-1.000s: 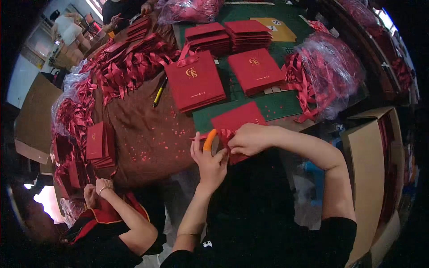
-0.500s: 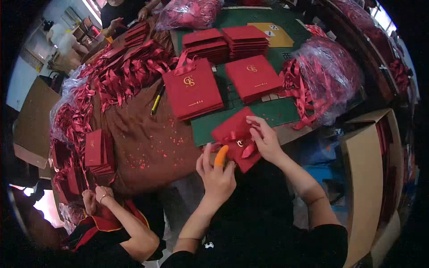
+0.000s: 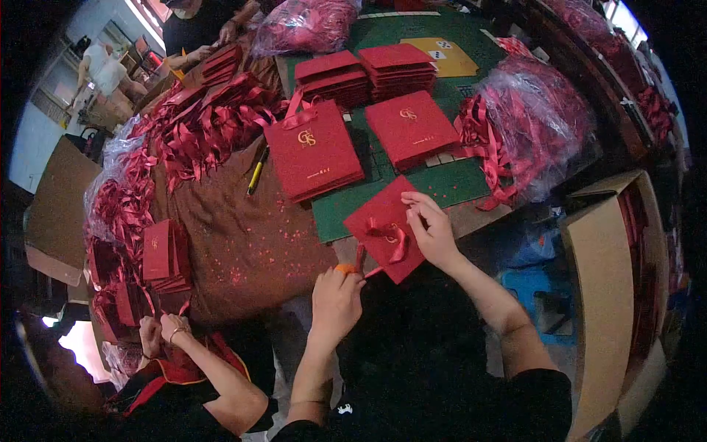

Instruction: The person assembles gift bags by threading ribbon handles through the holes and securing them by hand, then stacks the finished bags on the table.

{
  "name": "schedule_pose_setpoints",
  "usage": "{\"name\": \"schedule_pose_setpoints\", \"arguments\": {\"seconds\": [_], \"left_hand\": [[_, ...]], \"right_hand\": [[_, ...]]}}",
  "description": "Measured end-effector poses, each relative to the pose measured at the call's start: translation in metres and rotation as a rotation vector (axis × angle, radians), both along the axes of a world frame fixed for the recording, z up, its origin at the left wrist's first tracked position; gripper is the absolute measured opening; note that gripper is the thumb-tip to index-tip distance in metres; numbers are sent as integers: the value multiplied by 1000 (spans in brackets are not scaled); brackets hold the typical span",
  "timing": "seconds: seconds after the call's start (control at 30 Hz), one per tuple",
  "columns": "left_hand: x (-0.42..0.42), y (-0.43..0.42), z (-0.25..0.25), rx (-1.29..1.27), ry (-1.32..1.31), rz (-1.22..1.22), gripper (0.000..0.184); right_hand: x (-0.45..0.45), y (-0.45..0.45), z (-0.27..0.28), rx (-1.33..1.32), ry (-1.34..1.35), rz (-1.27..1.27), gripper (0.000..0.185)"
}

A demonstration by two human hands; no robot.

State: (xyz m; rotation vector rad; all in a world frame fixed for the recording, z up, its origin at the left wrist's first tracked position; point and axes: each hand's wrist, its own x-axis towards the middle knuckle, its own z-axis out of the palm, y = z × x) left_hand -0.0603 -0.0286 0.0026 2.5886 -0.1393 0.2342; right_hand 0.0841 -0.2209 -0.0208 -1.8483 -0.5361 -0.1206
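A small red gift bag (image 3: 384, 205) with a gold emblem is tilted at the table's near edge. My right hand (image 3: 434, 234) grips its right side, fingertips on the upper corner and thumb over the front. Across the bag's face lies a loop of red ribbon (image 3: 398, 250). My left hand (image 3: 337, 300), an orange cover on one finger, is closed around ribbon at the bag's lower left; its fingertips are partly hidden. Beyond the bag lie two piles of red bags, a left pile (image 3: 315, 153) and a right pile (image 3: 410, 131).
Stacked bags (image 3: 398, 68) stand farther back on the green mat (image 3: 449, 184). Plastic-wrapped ribbons (image 3: 541, 132) lie at right, above an open cardboard box (image 3: 600, 295). A yellow-black pen (image 3: 257, 173) rests on the brown cloth (image 3: 221, 199). A co-worker's hands (image 3: 163, 330) handle ribbons at left.
My left hand has moved down and left, its spread fingers now closed on ribbon. The bag's face shows more flatly. My right hand stays at the bag's edge.
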Motion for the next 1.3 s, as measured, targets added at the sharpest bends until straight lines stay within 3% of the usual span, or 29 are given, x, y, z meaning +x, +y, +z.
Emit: {"name": "schedule_pose_setpoints", "arguments": {"seconds": [0.03, 0.07, 0.2, 0.27, 0.33, 0.4, 0.47, 0.5, 0.57, 0.6, 0.67, 0.7, 0.77, 0.8, 0.83, 0.9, 0.93, 1.0, 1.1, 1.2, 1.27, 1.3], "left_hand": [[-1, 0, 0, -98, 47, -23, 13], [-1, 1, 1, -160, -78, -27, 11], [-19, 36, 11, -145, -37, 182, 10], [-25, 42, 2, -147, -28, 64, 8], [-32, 42, -2, -132, -32, 106, 10], [-31, 37, 6, -185, -66, 164, 14], [-35, 44, 0, -161, -85, 110, 10], [-35, 44, 0, -113, -134, 109, 10], [-36, 44, 2, -257, -78, 155, 15], [-35, 42, 8, -159, -159, 103, 14], [-36, 37, 21, -262, -212, 121, 12], [-38, 39, 23, -396, -190, 172, 10], [-37, 35, 32, -573, -350, 127, 7], [-35, 36, 35, -633, -377, 31, 8], [-32, 33, 31, -632, -374, 22, 8], [-22, 26, 20, -1031, -378, 114, 9], [-15, 23, 25, -1091, -296, 163, 9], [-4, 37, 10, -1032, -178, 384, 7], [-4, 46, 4, -951, -211, 461, 7], [-11, 60, -6, -877, -179, 521, 10], [-11, 72, -5, -504, 35, 637, 14], [-9, 82, -29, -178, -183, 552, 23]], "right_hand": [[0, 0, 1, 0, 0, 0, 7], [0, 0, 1, 10, 9, -3, 7], [2, -2, -2, 1, -4, 6, 7], [1, -2, -5, -19, 5, 21, 12], [-1, -5, 0, -86, -76, 57, 19], [-5, -17, 14, -188, -57, 263, 48], [-9, -31, 37, -735, -380, 444, 65], [-15, -41, 36, -820, -409, 481, 75], [-24, -46, 31, -976, -485, 475, 76], [-26, -49, 32, -1062, -591, 450, 74], [-26, -54, 63, -860, -555, 465, 64], [-19, -52, 73, -576, -693, 406, 45], [-24, -50, 120, -553, -573, 278, 29], [-18, -44, 123, -392, -592, 241, 25], [-8, -37, 121, -403, -516, 240, 28], [22, -16, 81, -300, -438, 242, 38], [32, -7, 65, -366, -474, 174, 40], [41, -3, 41, -503, -693, -29, 35], [33, -37, 35, -363, -598, -136, 20], [23, -90, 43, -552, -517, -254, 14], [21, -120, 39, -651, -481, -278, 15], [16, -127, 34, -667, -445, -285, 18]]}}
